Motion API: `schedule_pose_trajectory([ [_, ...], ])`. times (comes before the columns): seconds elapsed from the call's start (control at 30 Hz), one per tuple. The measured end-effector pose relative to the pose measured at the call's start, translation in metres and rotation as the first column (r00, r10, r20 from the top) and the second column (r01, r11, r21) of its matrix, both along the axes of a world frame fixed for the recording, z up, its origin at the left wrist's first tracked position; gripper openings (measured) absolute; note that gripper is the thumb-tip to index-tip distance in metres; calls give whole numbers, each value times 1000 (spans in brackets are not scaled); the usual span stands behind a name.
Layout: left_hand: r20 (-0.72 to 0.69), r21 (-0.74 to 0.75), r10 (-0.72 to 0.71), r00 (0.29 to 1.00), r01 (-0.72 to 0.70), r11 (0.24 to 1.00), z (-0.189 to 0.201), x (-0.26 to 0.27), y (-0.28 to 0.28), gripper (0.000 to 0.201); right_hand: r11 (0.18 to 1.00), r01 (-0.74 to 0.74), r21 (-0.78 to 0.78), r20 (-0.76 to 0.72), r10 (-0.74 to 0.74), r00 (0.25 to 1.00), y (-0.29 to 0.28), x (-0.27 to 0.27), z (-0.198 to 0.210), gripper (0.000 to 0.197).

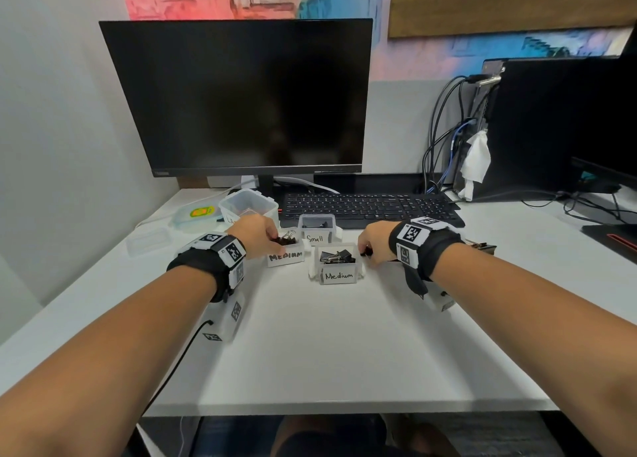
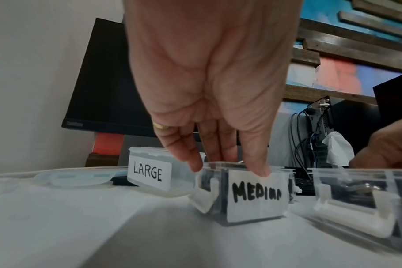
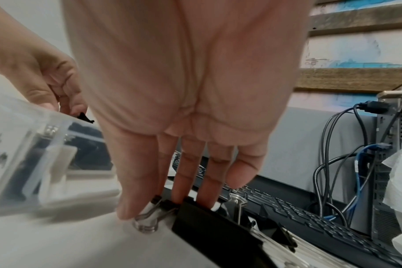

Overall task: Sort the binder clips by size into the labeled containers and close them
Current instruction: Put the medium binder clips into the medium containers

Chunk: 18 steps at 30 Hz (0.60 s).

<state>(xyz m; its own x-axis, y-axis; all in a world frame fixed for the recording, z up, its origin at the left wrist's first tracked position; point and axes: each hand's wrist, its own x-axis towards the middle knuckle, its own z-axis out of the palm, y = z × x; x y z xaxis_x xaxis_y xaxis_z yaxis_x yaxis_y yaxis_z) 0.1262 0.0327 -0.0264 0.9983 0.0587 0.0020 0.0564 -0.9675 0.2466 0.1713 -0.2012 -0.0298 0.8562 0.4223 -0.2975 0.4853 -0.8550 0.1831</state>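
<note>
Open clear boxes stand mid-table: one marked MEDIUM [image 1: 286, 256] [image 2: 255, 194], a second Medium box [image 1: 339, 274] [image 2: 356, 192] with black clips in it, a Small box [image 1: 316, 231] and a Large box [image 1: 248, 205] [image 2: 149, 172]. My left hand [image 1: 272, 241] [image 2: 230, 168] dips its fingers into the MEDIUM box, thumb at the front wall, and pinches a small black clip [image 3: 85, 117]. Just right of the second Medium box, my right hand [image 1: 365, 250] [image 3: 168, 206] grips a black binder clip [image 1: 368, 251] [image 3: 204, 221] on the table, thumb on its wire handle.
More binder clips [image 1: 481, 246] [image 3: 285, 237] lie on the table right of my right wrist. Two loose lids [image 1: 196, 213] [image 1: 148, 241] rest at the left. A keyboard [image 1: 368, 206], monitor [image 1: 238, 98] and cabled computer [image 1: 537, 125] line the back.
</note>
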Motion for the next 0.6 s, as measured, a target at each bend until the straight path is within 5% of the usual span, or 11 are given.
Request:
schedule_pose_trajectory([
  [0.23, -22, -64, -34, 999, 32, 997, -1, 0, -3, 20, 999, 11, 46, -53, -8, 999, -1, -1, 6, 31],
  [0.47, -21, -16, -41, 999, 40, 999, -3, 1, 3, 43, 997, 16, 80, -6, -16, 1000, -2, -3, 0, 44],
  [0.6, -23, 29, -55, 998, 56, 998, -2, -1, 1, 44, 995, 31, 92, -48, -26, 998, -4, -5, -3, 35],
])
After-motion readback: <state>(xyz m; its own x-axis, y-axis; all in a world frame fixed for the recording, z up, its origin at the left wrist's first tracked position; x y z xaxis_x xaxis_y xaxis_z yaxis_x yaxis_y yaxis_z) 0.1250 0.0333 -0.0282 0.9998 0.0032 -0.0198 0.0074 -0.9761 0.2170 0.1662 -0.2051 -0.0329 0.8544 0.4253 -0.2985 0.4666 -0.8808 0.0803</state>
